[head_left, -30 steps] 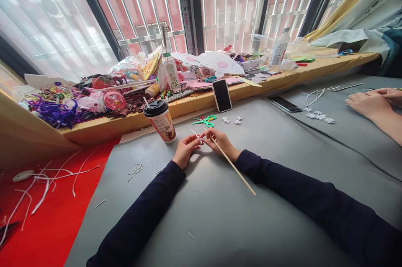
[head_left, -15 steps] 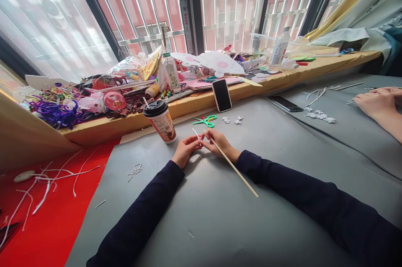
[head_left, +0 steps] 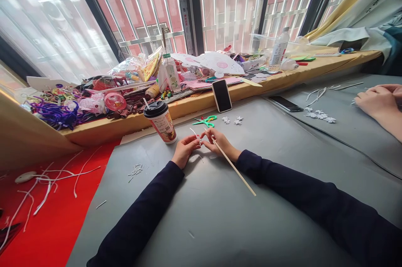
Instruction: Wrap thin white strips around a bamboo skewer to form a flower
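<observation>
Over the grey tabletop (head_left: 220,216) my two hands meet, fingertips almost touching. My left hand (head_left: 185,150) pinches a small white pipe cleaner (head_left: 194,132), one end of it sticking up and away from me. Fingers of my right hand (head_left: 221,143) are closed round a thin wooden stick (head_left: 236,169), which slants down to the right, and their tips touch the white piece too. Just beyond my hands lie green-handled scissors (head_left: 207,121). Finished-looking white flower shapes (head_left: 232,120) rest right of the scissors. How the white piece is bent between my fingertips is partly hidden.
A lidded paper cup (head_left: 161,122) stands left of my hands. A phone (head_left: 221,96) leans on the cluttered sill; another phone (head_left: 285,103) lies flat. White offcuts (head_left: 135,170) are at left. Another person's hands (head_left: 380,101) work at far right, near several white flowers (head_left: 320,116).
The free end of the white pipe cleaner has tipped slightly left. The wooden stick's lower end has shifted slightly left and up. My hands stay nearly in place.
</observation>
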Available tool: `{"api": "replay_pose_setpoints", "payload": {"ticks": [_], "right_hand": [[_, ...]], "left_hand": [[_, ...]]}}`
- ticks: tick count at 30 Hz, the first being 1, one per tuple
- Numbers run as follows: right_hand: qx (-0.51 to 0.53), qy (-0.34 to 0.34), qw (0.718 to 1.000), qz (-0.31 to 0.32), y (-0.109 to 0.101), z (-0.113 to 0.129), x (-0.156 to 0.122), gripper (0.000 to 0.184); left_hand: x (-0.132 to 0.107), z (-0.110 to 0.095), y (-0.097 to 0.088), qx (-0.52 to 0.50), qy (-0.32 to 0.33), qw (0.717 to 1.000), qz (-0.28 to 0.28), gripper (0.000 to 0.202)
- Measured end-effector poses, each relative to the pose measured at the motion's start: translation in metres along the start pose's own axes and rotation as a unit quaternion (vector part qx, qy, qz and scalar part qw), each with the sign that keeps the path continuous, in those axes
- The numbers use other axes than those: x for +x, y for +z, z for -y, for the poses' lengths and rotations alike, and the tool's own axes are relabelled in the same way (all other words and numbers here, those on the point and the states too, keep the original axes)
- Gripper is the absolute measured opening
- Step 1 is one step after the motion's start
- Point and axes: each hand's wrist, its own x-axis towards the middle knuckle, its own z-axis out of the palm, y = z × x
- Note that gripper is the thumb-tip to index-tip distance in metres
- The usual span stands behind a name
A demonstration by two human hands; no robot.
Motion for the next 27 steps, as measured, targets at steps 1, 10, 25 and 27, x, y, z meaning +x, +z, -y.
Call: {"api": "replay_pose_setpoints", "payload": {"ticks": [1, 10, 25, 27], "right_hand": [[-0.005, -0.002, 1.0, -0.005, 0.0002, -0.0003, -0.0001, 0.018], [-0.072, -0.02, 0.997, -0.019, 0.0008, -0.0051, 0.0002, 0.013], [-0.166, -0.068, 0.983, -0.041, 0.0049, -0.0056, -0.0047, 0.004], [-0.164, -0.068, 0.983, -0.039, 0.0048, -0.0058, -0.005, 0.004]], "left_hand": [[0.0002, 0.0003, 0.0001, 0.002, 0.0, 1.0, -0.001, 0.032], [0.0001, 0.0018, 0.0021, 0.01, 0.018, 1.0, -0.019, 0.033], [-0.0052, -0.0055, 0.0061, 0.036, 0.003, 0.999, 0.015, 0.028], [-0.0055, -0.006, 0.0059, 0.041, 0.003, 0.999, 0.018, 0.028]]}}
